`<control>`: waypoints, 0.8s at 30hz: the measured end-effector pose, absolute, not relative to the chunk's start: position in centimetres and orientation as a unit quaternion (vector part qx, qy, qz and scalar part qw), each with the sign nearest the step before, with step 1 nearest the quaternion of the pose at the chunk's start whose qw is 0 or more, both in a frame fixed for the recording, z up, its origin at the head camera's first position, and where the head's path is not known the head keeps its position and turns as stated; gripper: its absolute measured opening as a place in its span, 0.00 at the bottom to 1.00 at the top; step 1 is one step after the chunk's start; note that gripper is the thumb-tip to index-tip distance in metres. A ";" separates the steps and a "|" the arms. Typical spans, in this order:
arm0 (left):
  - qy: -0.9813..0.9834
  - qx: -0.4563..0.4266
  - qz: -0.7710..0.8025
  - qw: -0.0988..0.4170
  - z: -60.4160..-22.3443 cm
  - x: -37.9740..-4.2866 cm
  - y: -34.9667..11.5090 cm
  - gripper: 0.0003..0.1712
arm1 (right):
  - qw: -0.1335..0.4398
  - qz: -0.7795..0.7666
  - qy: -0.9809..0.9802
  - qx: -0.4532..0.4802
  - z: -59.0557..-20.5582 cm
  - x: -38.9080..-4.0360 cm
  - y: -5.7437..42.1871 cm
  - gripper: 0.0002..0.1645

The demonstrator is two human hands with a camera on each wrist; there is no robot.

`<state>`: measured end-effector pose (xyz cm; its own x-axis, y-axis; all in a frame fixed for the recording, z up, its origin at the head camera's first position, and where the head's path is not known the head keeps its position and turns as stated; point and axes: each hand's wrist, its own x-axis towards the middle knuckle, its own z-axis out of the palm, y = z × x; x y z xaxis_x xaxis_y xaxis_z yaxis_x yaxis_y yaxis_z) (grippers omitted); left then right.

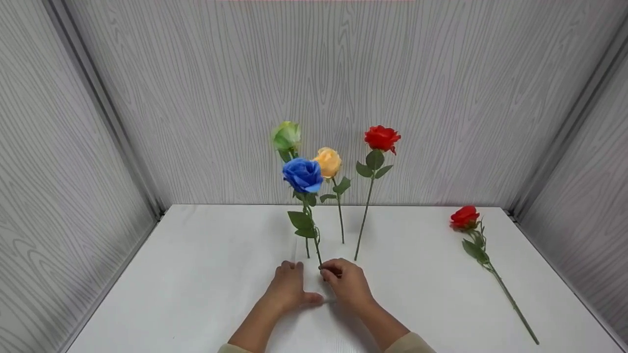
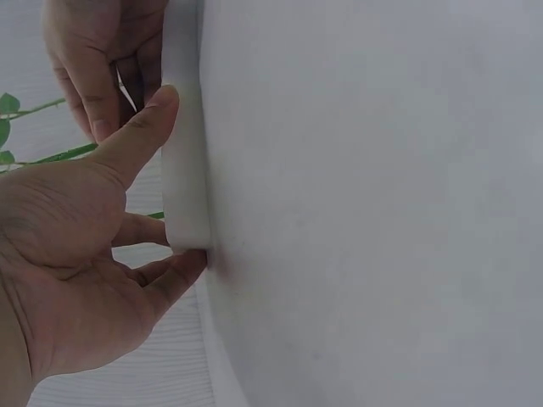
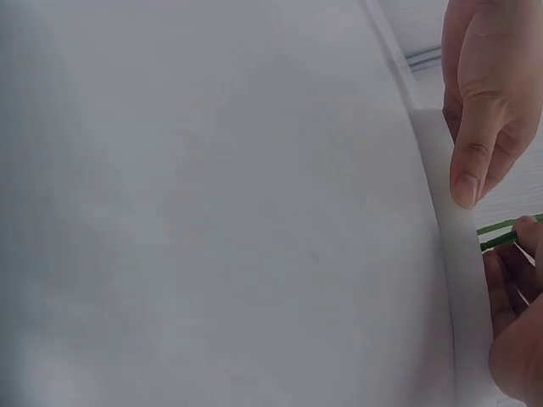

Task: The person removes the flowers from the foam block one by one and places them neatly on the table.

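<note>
A blue rose [image 1: 302,175] stands nearly upright, its head tilted left. The right hand [image 1: 347,283] pinches the low end of its green stem between thumb and fingertips. A flat white block [image 2: 185,170] lies on the white table, hard to make out against it in the head view. My left hand [image 1: 288,288] holds this block, thumb on its near side and fingers at its left end. Behind the hands a green rose [image 1: 286,136], a peach rose [image 1: 327,163] and a red rose [image 1: 381,138] stand upright. Where their stems enter the block is faint.
Another red rose [image 1: 464,216] lies on the right of the white table [image 1: 196,274], its stem pointing toward the near right corner. Grey wood-grain panels [image 1: 221,98] close off the back and both sides.
</note>
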<state>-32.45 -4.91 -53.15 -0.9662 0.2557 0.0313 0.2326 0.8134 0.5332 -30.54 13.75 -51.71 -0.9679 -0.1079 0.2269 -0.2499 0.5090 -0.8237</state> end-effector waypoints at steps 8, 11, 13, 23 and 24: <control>0.954 0.133 0.269 0.026 -52.7 -32.4 -4.9 0.67 | 0.091 0.489 -0.862 0.100 -52.1 -30.6 13.7 0.05; 0.953 0.141 0.268 0.023 -53.1 -32.5 -5.0 0.67 | 0.088 0.499 -0.856 0.102 -52.3 -30.6 13.8 0.06; 0.952 0.139 0.272 0.030 -52.6 -32.1 -5.0 0.66 | 0.084 0.505 -0.853 0.101 -52.3 -30.5 13.8 0.08; 0.955 0.132 0.264 0.032 -49.5 -30.1 -4.5 0.62 | 0.097 0.537 -0.831 0.105 -52.0 -30.3 13.8 0.08; 0.955 0.131 0.264 0.033 -49.5 -30.1 -4.5 0.62 | 0.097 0.544 -0.827 0.105 -51.9 -30.4 13.8 0.08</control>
